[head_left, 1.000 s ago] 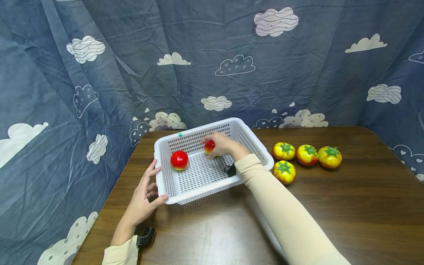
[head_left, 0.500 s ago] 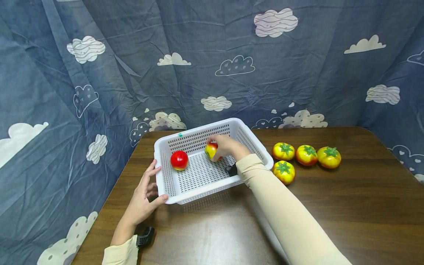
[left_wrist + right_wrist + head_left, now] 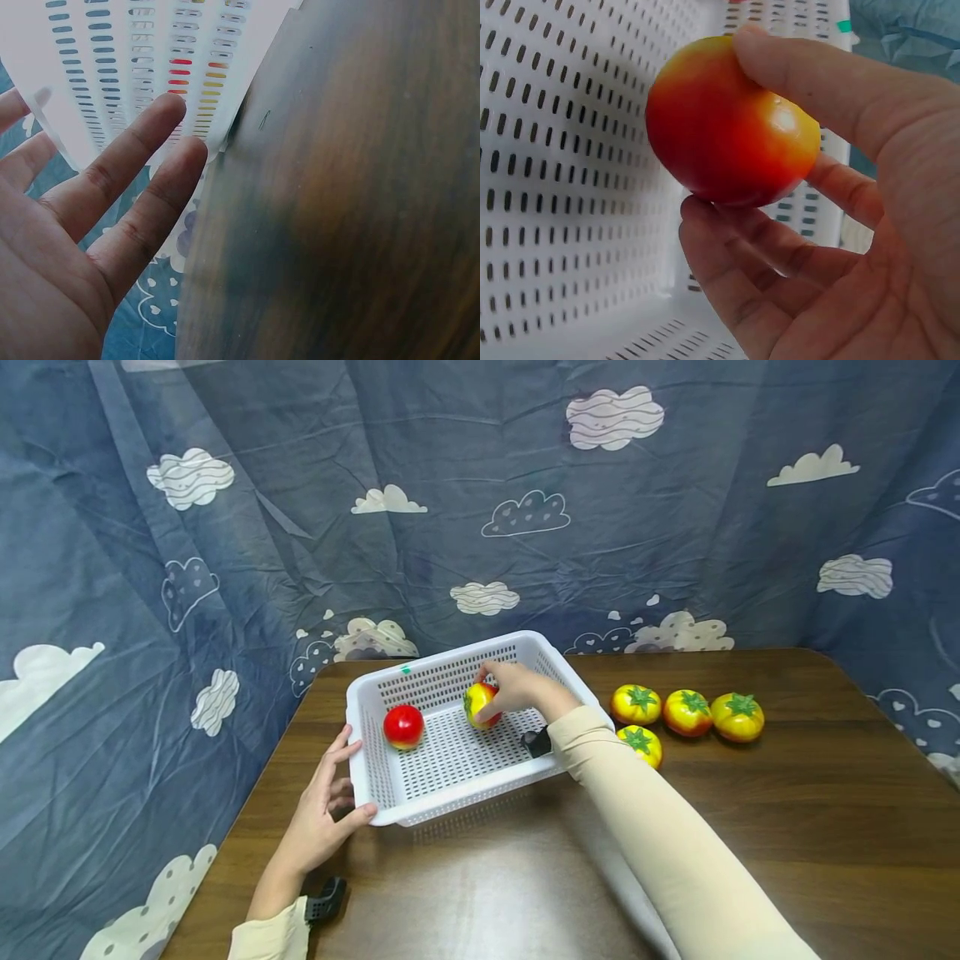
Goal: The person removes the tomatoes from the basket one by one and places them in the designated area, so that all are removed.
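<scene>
A white perforated plastic basket stands slanted on the wooden table. My right hand reaches inside it and grips a red-and-yellow tomato between thumb and fingertips. The tomato's green leafy top faces left in the head view. Close up in the right wrist view, the tomato shows its red and orange side. A second, mostly red tomato rests at the basket's left end. My left hand touches the basket's left end, fingers spread and thumb at the near corner; in the left wrist view, its fingers look fairly straight.
Several yellow-and-red tomatoes with green tops sit on the table right of the basket; my right sleeve partly covers the nearest one. A dark blue cloud-print cloth hangs behind and at the sides.
In my right hand the tomato has turned, bringing its yellow side and green top into view, and has shifted slightly right. My left hand stays at the basket's end.
</scene>
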Tool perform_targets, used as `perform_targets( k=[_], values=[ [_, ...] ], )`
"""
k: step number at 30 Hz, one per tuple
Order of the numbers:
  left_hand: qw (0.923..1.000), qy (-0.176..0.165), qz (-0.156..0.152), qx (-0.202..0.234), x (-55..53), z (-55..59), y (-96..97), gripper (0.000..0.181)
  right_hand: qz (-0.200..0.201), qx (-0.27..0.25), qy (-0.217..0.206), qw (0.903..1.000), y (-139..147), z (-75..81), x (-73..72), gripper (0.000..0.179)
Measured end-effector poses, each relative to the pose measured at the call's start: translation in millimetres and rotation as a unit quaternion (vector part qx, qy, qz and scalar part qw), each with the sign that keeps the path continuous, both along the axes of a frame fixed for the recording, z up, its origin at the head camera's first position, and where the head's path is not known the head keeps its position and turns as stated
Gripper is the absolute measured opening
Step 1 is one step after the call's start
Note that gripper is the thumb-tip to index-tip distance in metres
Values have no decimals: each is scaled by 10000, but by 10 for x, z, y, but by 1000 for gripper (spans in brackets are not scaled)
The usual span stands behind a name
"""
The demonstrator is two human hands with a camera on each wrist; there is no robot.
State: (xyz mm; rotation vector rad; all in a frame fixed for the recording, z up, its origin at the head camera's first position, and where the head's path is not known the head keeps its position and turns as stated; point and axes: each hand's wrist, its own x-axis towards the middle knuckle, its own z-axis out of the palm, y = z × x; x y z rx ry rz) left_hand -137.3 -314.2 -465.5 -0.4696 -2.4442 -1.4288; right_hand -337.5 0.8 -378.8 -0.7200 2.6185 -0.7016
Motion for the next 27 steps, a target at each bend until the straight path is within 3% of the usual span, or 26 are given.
perform_targets(
  k=[12, 27],
  values=[
    [10000, -8, 20, -5, 13, 0, -11, 86, 307, -455, 78, 9985, 207, 210, 83, 66],
    [10000, -33, -22, 16, 12, -8, 1, 85, 637, -801, 226, 9945, 459, 307, 223, 70]
  ],
)
